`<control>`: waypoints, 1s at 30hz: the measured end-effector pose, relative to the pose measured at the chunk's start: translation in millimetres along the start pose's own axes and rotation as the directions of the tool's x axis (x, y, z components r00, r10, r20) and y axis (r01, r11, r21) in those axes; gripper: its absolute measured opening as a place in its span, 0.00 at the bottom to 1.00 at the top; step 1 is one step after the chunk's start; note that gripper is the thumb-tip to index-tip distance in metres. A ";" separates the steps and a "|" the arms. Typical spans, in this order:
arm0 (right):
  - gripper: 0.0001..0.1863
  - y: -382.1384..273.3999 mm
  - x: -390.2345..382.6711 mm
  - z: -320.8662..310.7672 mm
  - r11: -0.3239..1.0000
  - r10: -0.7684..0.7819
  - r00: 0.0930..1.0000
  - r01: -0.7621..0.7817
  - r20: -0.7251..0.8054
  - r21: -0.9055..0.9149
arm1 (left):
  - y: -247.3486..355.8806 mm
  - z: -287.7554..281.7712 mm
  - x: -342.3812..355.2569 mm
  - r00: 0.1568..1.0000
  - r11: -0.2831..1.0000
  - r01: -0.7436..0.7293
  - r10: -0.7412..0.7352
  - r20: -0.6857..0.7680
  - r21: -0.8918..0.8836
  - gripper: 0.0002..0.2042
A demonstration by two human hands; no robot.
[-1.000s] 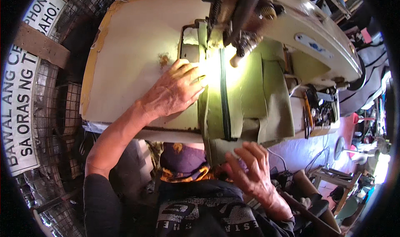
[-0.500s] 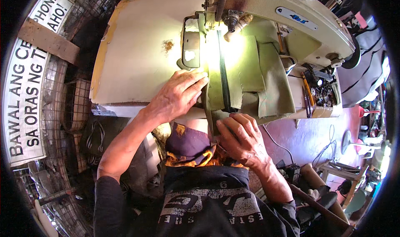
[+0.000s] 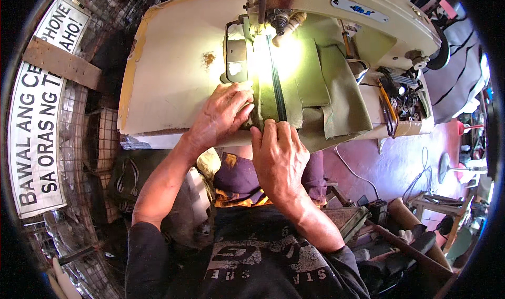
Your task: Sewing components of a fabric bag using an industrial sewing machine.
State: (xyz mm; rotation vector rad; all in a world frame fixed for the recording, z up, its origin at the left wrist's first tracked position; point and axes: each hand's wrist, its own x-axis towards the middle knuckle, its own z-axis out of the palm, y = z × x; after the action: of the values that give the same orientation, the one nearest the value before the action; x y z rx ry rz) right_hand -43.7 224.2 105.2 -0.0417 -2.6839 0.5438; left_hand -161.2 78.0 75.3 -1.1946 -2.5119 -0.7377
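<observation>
An olive-green fabric piece [image 3: 344, 102] lies on the sewing machine's pale table, with a dark zipper [image 3: 277, 88] running lengthwise along it toward the needle area. Bright lamp light washes out the cloth under the machine head [image 3: 281, 23]. My left hand [image 3: 225, 109] has its fingers bent over the left edge of the cloth, just below the metal bed plate [image 3: 236, 57]; the thumb presses in beside them. At the near end of the zipper, my right hand [image 3: 279, 154] grips the cloth, knuckles up, with its thumb toward my left hand. The fingertips are partly hidden.
The pale tabletop [image 3: 168, 78] spreads to the left. A tray of small metal parts [image 3: 407, 102] with yellow-handled tools sits at its right end. A wire grille and a white sign [image 3: 34, 146] stand at far left. A cable [image 3: 357, 173] lies on the floor at right.
My right hand has moved left and slightly up, from below the zipper's near end to a grip on the cloth near my left hand. The left hand stays at the cloth's left edge.
</observation>
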 end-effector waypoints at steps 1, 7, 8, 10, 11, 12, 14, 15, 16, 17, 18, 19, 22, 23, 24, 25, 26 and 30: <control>0.10 0.5 0.3 1.6 1.000 0.016 1.000 -0.016 -0.007 0.002 | 0.1 0.4 -0.3 1.000 1.000 -0.013 0.013 0.005 0.000 0.12; 0.06 1.2 -0.5 8.6 1.000 -0.014 1.000 0.014 -0.017 0.018 | 3.5 -0.6 1.8 0.999 0.999 0.035 -0.035 0.005 -0.017 0.13; 0.07 1.4 -0.7 9.0 0.994 0.032 0.999 -0.029 -0.025 0.108 | 3.9 -1.3 2.3 0.999 0.999 0.033 -0.033 0.002 -0.025 0.13; 0.08 3.0 -1.0 9.3 0.959 0.120 0.992 -0.108 -0.031 0.264 | 3.7 -2.9 3.5 0.999 0.999 0.036 -0.037 -0.003 -0.032 0.13; 0.08 4.2 -1.2 9.5 0.935 0.154 0.988 -0.136 -0.031 0.327 | 3.1 -3.5 4.5 1.000 1.000 -0.019 0.019 0.003 -0.020 0.14; 0.10 5.7 -1.7 9.5 0.898 0.210 0.978 -0.190 -0.005 0.398 | 2.6 -3.8 5.4 0.998 0.998 -0.060 0.060 0.001 -0.008 0.14; 0.10 7.2 -2.6 10.9 0.887 0.237 0.971 -0.223 0.015 0.404 | 2.1 -4.1 6.2 0.995 0.995 -0.101 0.101 -0.001 0.018 0.16; 0.10 7.8 -3.2 11.7 0.873 0.270 0.961 -0.271 0.061 0.405 | 2.1 -4.1 6.3 0.992 0.991 -0.124 0.125 -0.012 0.044 0.17; 0.10 8.2 -4.1 12.5 0.874 0.280 0.957 -0.288 0.080 0.392 | 2.2 -4.2 6.2 0.992 0.991 -0.125 0.125 -0.005 0.043 0.17; 0.10 8.4 -4.8 13.5 0.875 0.280 0.959 -0.276 0.049 0.397 | 2.7 -4.2 6.0 0.990 0.988 -0.140 0.140 -0.006 0.063 0.18; 0.10 8.6 -5.5 14.3 0.868 0.286 0.957 -0.283 0.056 0.408 | 3.0 -4.2 5.8 0.988 0.984 -0.155 0.157 -0.015 0.083 0.19; 0.10 8.6 -6.1 15.0 0.858 0.294 0.952 -0.300 0.080 0.416 | 3.7 -4.4 5.6 0.988 0.985 -0.154 0.155 -0.002 0.082 0.19; 0.11 8.3 -7.6 16.0 0.880 0.272 0.961 -0.267 0.044 0.392 | 5.8 -5.9 5.6 0.985 0.983 -0.167 0.162 0.057 0.081 0.21; 0.11 8.4 -8.2 15.9 0.880 0.280 0.959 -0.271 0.034 0.390 | 6.6 -6.9 5.7 0.982 0.981 -0.181 0.176 0.064 0.078 0.22; 0.11 8.4 -8.7 15.7 0.903 0.267 0.961 -0.276 0.074 0.329 | 7.7 -7.9 5.8 0.981 0.980 -0.186 0.182 0.064 0.071 0.22; 0.12 8.4 -9.3 15.2 0.925 0.248 0.961 -0.272 0.122 0.266 | 9.0 -9.4 5.6 0.979 0.978 -0.194 0.189 0.072 0.073 0.22; 0.12 8.4 -9.7 14.9 0.922 0.257 0.959 -0.280 0.116 0.266 | 10.5 -11.0 5.1 0.977 0.978 -0.197 0.190 0.092 0.075 0.23; 0.12 6.7 -8.6 12.6 0.918 0.250 0.963 -0.268 0.098 0.292 | 17.9 -16.2 1.8 0.973 0.979 -0.196 0.187 0.136 0.052 0.26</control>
State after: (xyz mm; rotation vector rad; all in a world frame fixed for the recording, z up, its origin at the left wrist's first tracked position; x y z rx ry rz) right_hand -41.0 224.8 88.7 -0.3038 -2.6342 1.0508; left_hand -148.1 79.9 95.6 -1.4802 -2.4545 -0.5424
